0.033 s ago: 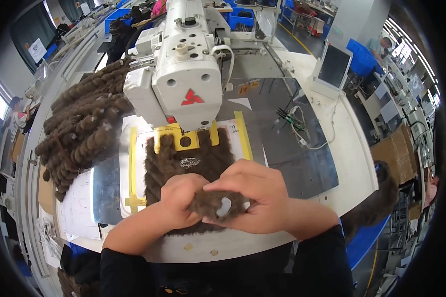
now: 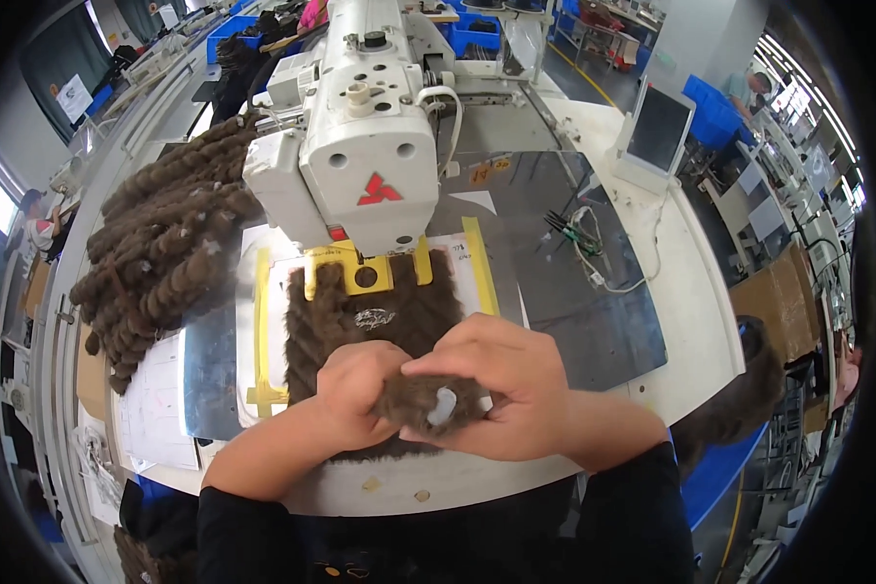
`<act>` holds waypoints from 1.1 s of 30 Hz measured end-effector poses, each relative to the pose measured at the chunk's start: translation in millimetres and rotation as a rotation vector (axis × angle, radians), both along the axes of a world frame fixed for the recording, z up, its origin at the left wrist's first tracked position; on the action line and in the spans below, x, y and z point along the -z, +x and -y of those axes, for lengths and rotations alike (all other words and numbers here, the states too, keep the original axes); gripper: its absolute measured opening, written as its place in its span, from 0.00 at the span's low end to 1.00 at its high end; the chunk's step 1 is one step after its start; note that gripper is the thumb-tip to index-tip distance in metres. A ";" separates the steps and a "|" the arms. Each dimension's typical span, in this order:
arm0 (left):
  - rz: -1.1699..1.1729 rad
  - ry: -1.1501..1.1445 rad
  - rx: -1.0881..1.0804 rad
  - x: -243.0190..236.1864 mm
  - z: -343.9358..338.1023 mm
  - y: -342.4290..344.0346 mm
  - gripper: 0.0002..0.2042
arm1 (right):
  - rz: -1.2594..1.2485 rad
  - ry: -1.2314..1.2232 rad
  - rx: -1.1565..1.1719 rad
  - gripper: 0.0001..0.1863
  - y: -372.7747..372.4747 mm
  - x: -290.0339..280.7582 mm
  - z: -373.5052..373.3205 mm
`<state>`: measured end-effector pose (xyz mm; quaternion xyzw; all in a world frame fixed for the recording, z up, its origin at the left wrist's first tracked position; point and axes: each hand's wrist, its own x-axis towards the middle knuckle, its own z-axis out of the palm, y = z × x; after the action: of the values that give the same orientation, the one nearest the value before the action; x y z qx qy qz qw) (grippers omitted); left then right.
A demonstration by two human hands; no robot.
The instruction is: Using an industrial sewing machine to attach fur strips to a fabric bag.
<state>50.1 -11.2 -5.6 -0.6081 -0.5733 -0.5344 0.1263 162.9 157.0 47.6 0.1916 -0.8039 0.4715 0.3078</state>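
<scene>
Between both hands is a bundled piece of brown fur (image 2: pixel 414 399) with a pale whitish patch on the side facing me. My left hand (image 2: pixel 352 387) is closed around its left end. My right hand (image 2: pixel 511 384) wraps it from the right, thumb and fingers bent about it. Just beyond and partly beneath my hands lies a flat brown fur panel (image 2: pixel 326 331), bearing a small white stitched design (image 2: pixel 373 318). A yellow clamp frame (image 2: pixel 399 273) presses on its far edge, below the white sewing machine head (image 2: pixel 370 175). My hands cover part of the panel's near half.
Strips of yellow tape (image 2: pixel 481 268) border the panel's white backing. Rolled brown fur pieces (image 2: pixel 165 224) are piled at the left, beside white paper sheets (image 2: pixel 156 419). To the right are a tangled cable (image 2: pixel 584 243) and a screen (image 2: pixel 657 131). More fur (image 2: pixel 749 389) hangs at the far right.
</scene>
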 end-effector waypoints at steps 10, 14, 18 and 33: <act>0.092 0.020 0.153 7.0 0.7 2.8 0.26 | -0.081 -0.023 -0.063 0.22 1.1 6.8 -1.2; 0.007 -0.032 0.381 -5.6 -1.2 -14.2 0.20 | -0.120 0.058 -0.204 0.21 -4.5 2.2 -10.8; -0.023 -0.009 0.179 -12.2 11.7 -8.4 0.12 | 0.020 0.054 -0.181 0.24 -0.3 -13.4 -10.9; -0.441 -0.118 -0.304 -8.8 13.5 8.0 0.26 | 0.069 0.158 0.165 0.15 16.5 4.7 10.1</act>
<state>58.1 -24.7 3.2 -0.6231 -0.6467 -0.3296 0.2914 179.4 146.9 42.9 0.1323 -0.8616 0.3862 0.3016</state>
